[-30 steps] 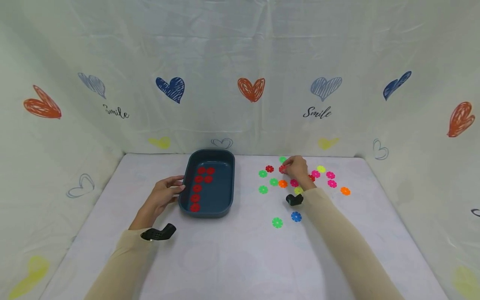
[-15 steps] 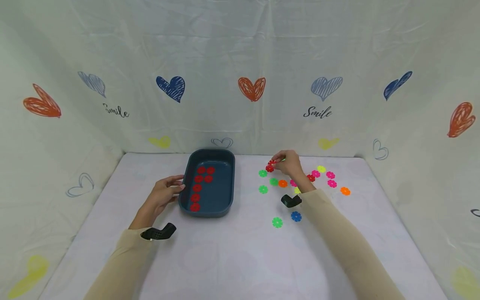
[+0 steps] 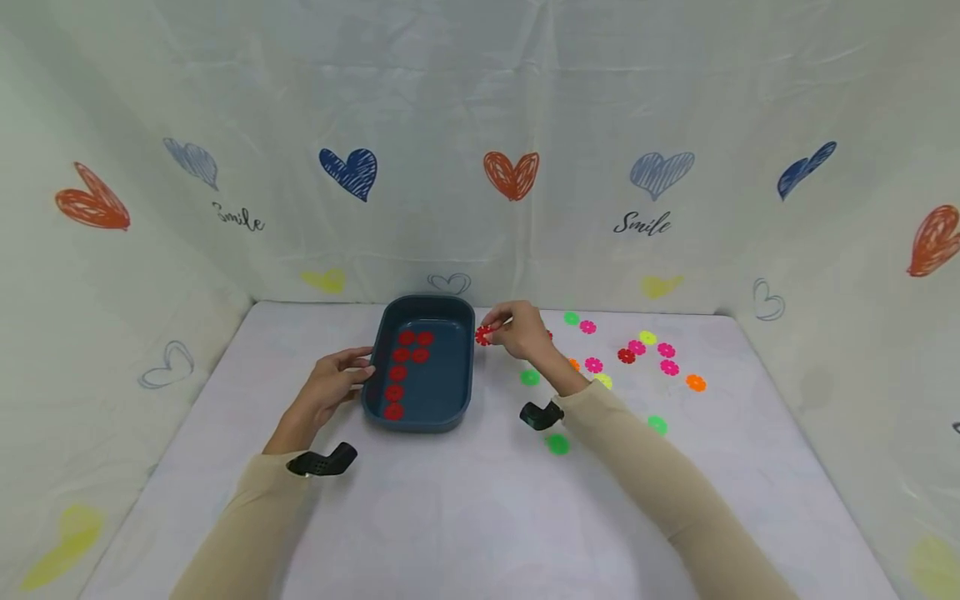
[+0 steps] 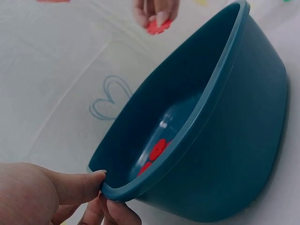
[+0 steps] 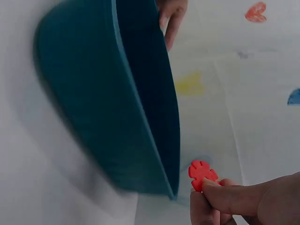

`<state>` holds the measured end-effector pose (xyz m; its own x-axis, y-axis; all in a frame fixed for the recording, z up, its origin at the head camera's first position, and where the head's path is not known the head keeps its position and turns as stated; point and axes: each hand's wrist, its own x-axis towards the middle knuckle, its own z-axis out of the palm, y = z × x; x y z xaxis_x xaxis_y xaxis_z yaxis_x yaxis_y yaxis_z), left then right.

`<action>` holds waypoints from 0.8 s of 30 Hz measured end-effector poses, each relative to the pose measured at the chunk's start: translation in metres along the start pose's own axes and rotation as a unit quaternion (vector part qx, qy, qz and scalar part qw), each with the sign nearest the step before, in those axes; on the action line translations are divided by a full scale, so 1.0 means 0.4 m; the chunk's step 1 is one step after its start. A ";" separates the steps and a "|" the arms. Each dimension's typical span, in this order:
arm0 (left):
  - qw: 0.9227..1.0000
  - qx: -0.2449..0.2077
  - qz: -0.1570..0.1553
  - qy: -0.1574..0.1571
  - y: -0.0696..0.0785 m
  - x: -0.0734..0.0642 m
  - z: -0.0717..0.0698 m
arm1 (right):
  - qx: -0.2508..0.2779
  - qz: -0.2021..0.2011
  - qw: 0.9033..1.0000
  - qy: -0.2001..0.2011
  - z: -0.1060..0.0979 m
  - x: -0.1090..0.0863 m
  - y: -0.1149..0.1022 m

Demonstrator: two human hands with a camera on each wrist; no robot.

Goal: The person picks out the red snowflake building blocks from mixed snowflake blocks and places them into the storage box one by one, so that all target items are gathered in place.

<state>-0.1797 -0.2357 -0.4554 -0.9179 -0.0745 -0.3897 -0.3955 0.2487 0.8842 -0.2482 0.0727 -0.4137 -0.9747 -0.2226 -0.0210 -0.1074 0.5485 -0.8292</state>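
Note:
My left hand (image 3: 333, 383) grips the left rim of a deep dark-blue tray (image 3: 444, 396); in the left wrist view the thumb (image 4: 77, 187) lies over the rim with fingers curled below it. Several red flower-shaped plastic discs (image 3: 397, 373) lie on the tray's floor, mostly along its left side. Just past the tray's right rim, my right hand (image 3: 525, 333) pinches a red flower-shaped disc (image 3: 482, 335) between thumb and fingertips. The right wrist view shows this disc (image 5: 201, 174) upright, apart from the tray wall.
Loose discs lie scattered on the white table (image 3: 450, 517) to the right: pink (image 3: 668, 367), yellow (image 3: 648, 337), orange (image 3: 696, 382), green (image 3: 557, 444) and dark red (image 3: 626, 356). My right forearm (image 3: 645, 467) covers part of that area. A patterned white curtain (image 3: 420, 217) stands behind.
My right hand has picked up the red disc from among the loose ones and carried it left to the tray's right rim. The left hand keeps its grip on the tray.

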 end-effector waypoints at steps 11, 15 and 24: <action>1.000 -0.002 -0.001 0.007 0.003 0.002 0.003 | -0.030 -0.042 0.997 -0.064 0.125 0.021 -0.069; 1.000 -0.010 0.000 0.005 0.004 0.001 0.002 | -0.033 -0.031 0.995 -0.085 0.155 0.036 -0.088; 1.000 -0.014 -0.005 0.013 0.004 0.000 0.004 | -0.073 -0.008 0.992 -0.105 0.208 0.075 -0.096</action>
<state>-0.1804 -0.2338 -0.4543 -0.9140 -0.1013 -0.3929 -0.4058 0.2208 0.8869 -0.2571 -0.0220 -0.4288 -0.9122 -0.3864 -0.1364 -0.1649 0.6507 -0.7412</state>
